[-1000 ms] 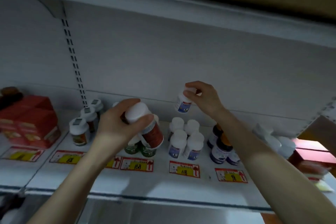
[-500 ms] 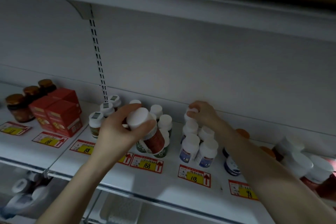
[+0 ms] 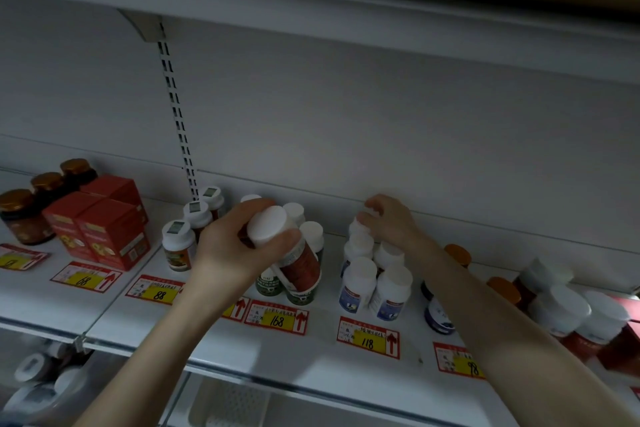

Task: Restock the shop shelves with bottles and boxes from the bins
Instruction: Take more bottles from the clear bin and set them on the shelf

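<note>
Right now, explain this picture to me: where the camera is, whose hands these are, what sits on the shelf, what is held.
No machine here: a person wears one camera on the head, looking down at their bare hands. The left hand grips a red-labelled bottle, tilted above the shelf. The right hand curls its fingers on the cap of the rear white bottle behind the 118 tag. Also standing there: red boxes, brown jars and other bottles.

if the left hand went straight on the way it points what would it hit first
The left hand would most likely meet the white-capped bottles standing just behind the red bottle it holds; depth is unclear.
</note>
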Demonstrator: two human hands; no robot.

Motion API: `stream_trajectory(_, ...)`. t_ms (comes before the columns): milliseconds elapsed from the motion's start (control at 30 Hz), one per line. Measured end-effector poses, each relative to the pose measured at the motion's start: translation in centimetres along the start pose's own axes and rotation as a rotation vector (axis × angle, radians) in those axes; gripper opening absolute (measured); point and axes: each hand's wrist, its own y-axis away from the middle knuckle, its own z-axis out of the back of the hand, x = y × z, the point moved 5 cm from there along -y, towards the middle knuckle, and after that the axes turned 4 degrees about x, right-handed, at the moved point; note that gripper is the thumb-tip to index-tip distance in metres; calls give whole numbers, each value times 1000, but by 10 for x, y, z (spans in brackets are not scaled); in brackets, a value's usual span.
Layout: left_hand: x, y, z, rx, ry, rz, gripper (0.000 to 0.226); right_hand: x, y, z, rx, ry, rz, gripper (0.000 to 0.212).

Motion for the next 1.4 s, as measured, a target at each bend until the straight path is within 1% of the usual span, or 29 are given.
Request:
stream_trajectory(67, 0, -4, -1, 11, 59, 22, 35, 14, 11, 15, -123, -89, 51, 31)
stream_trajectory(100, 1, -5, -2, 15, 120, 49, 32, 22, 18, 23, -160, -158, 71, 27)
stream_trajectory(133, 2, -6, -3, 17, 197, 86, 28, 31, 26, 29, -158, -220, 87, 22)
stream_trajectory(200, 2, -6, -7, 32, 333, 156, 18, 48, 46, 35, -48, -357, 129, 9)
stream_trajectory(233, 1, -6, -9, 45, 380, 177, 17, 56, 58, 35, 36, -432, 142, 7)
stream_trajectory(267, 0, -6, -12, 58, 424, 195, 18, 63, 70, 35, 125, -490, 149, 8)
stream_trajectory(300, -2, -6, -15, 70, 457, 206, 20, 70, 83, 34, 210, -523, 148, 18)
stream_trajectory(367, -9, -6, -21, 89, 486, 205, 23, 77, 106, 31, 344, -552, 140, 44)
stream_trajectory(400, -12, -7, -24, 97, 493, 202, 28, 79, 114, 30, 369, -561, 141, 51)
stream_trajectory(433, -14, -7, -28, 103, 496, 198, 33, 80, 122, 29, 366, -581, 144, 54)
stream_trajectory(567, -23, -8, -42, 131, 475, 204, 51, 69, 135, 29, 236, -690, 143, 37)
stream_trajectory(600, -24, -8, -45, 153, 495, 208, 50, 65, 138, 28, 228, -768, 134, 32)
stream_trajectory(667, -28, -6, -52, 202, 580, 203, 38, 60, 143, 24, 261, -970, 110, 29)
stream_trajectory(700, -29, -4, -55, 220, 620, 195, 33, 59, 146, 23, 293, -1054, 103, 31)
stream_trajectory(767, -31, 2, -60, 226, 672, 176, 33, 54, 150, 21, 346, -1133, 67, 39)
stream_trajectory(833, -32, 8, -62, 193, 687, 155, 38, 48, 154, 18, 358, -1114, 14, 44)
stream_trajectory(900, -33, 15, -63, 142, 658, 140, 44, 45, 159, 15, 330, -1027, -6, 43)
stream_trajectory(933, -34, 19, -63, 112, 640, 142, 42, 46, 163, 15, 306, -950, 6, 41)
stream_trajectory(1033, -36, 25, -60, 37, 591, 140, 27, 55, 175, 20, 191, -622, 107, 35)
stream_trajectory(1100, -41, 29, -57, 29, 564, 120, 24, 58, 182, 22, 87, -539, 122, 38)
stream_trajectory(1167, -45, 34, -54, 87, 543, 90, 27, 60, 188, 18, 61, -595, 121, 41)
stream_trajectory(1267, -49, 45, -50, 276, 572, 65, 35, 67, 200, 5, 171, -886, 97, 57)
stream_trajectory(1333, -47, 53, -45, 350, 635, 88, 51, 75, 211, 1, 214, -974, 82, 53)
stream_trajectory(1400, -47, 64, -37, 357, 636, 93, 61, 82, 224, -4, 235, -959, 75, 44)
